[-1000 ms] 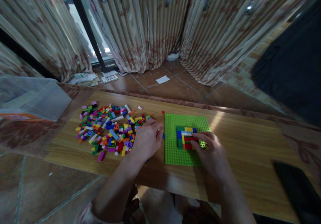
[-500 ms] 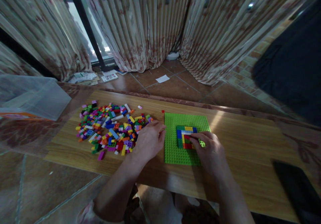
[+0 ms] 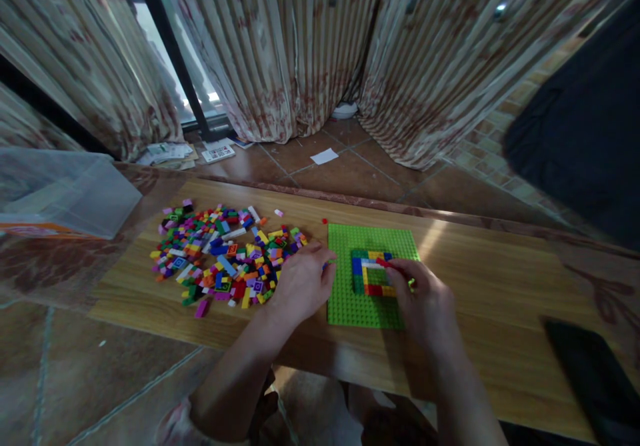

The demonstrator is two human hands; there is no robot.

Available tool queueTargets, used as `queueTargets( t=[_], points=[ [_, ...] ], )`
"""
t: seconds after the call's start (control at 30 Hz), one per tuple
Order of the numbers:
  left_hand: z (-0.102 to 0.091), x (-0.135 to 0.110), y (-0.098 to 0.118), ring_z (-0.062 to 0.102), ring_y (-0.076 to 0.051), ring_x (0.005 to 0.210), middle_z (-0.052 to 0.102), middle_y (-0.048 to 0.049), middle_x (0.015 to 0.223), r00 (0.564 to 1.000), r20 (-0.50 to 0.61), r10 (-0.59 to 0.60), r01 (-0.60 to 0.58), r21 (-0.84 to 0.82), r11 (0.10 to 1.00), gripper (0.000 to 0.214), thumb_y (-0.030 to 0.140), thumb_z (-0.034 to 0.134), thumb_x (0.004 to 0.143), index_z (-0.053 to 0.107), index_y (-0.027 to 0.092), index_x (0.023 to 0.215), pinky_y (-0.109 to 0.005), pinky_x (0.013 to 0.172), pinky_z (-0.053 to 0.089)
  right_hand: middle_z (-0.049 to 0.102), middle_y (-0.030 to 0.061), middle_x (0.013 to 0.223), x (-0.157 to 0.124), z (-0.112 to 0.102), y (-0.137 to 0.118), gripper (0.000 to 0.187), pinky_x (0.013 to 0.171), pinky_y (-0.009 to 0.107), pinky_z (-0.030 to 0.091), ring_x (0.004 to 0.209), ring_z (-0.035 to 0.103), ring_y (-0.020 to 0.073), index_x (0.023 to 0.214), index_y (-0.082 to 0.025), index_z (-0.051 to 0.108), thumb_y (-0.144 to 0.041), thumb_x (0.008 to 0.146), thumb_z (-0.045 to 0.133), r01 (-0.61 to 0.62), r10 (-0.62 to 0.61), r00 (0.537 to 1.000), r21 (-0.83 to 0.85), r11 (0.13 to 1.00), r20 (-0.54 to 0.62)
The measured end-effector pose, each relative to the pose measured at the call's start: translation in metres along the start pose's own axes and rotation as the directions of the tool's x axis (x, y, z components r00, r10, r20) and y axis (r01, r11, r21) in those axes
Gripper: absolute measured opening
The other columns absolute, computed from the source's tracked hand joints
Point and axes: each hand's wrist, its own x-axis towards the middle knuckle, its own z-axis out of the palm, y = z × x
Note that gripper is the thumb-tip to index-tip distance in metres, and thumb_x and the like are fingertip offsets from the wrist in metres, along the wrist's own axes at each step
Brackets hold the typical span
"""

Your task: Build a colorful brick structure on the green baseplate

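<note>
Brown wood-grain tabletop (image 3: 500,286) occupies the near area. The right hand (image 3: 425,299) grasps a slender red plastic brick (image 3: 382,263) between thumb and fingertips, above the multicoloured rectangular brick frame (image 3: 358,279) seated on the bright-green studded baseplate (image 3: 345,240). The left hand (image 3: 304,278), fingers curled, is at the baseplate's left edge; whether it grips anything cannot be determined. Loose multicoloured plastic bricks (image 3: 227,267) lie further left. Beyond the tabletop, a white paper sheet (image 3: 325,157) lies before striped beige-and-red fabric curtains (image 3: 310,53).

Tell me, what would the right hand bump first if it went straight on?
The right hand would probably meet the block wall on the green board first, though I can't tell how high its red block is.
</note>
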Motion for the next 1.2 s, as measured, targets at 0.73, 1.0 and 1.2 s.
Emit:
queueTargets(
  t=[0.73, 1.0, 1.2],
  points=[
    [0.023, 0.008, 0.021, 0.061, -0.010, 0.057, 0.068, -0.0013, 0.069, 0.909, 0.173, -0.380, 0.346, -0.821, 0.454, 0.016, 0.021, 0.054, 0.084, 0.068, 0.015, 0.088, -0.019, 0.051, 0.046, 0.069, 0.0003, 0.084, -0.006, -0.005, -0.017, 0.017, 0.061, 0.027, 0.048, 0.067, 0.058, 0.0121, 0.097, -0.025, 0.070, -0.031, 0.083, 0.067, -0.043, 0.032, 0.999, 0.340, 0.939, 0.038],
    [0.034, 0.005, 0.028, 0.060, -0.011, 0.054, 0.069, -0.0017, 0.069, 0.932, 0.196, -0.306, 0.333, -0.796, 0.505, 0.020, 0.032, 0.057, 0.085, 0.067, 0.016, 0.078, -0.021, 0.052, 0.049, 0.071, 0.0004, 0.097, -0.007, -0.003, -0.020, 0.014, 0.080, 0.033, 0.051, 0.088, 0.064, 0.0160, 0.099, -0.028, 0.070, -0.029, 0.087, 0.064, 0.114, -0.152, 0.978, 0.241, 0.964, 0.142],
    [0.042, 0.004, 0.026, 0.063, -0.013, 0.059, 0.070, -0.0028, 0.072, 0.945, 0.178, -0.275, 0.310, -0.754, 0.579, 0.029, 0.040, 0.053, 0.088, 0.067, 0.017, 0.080, -0.023, 0.056, 0.050, 0.071, 0.0016, 0.092, -0.006, -0.010, -0.007, 0.013, 0.075, 0.031, 0.051, 0.084, 0.064, 0.0164, 0.095, -0.025, 0.070, -0.031, 0.089, 0.060, 0.207, -0.215, 0.972, 0.096, 0.974, 0.095]
  ],
)
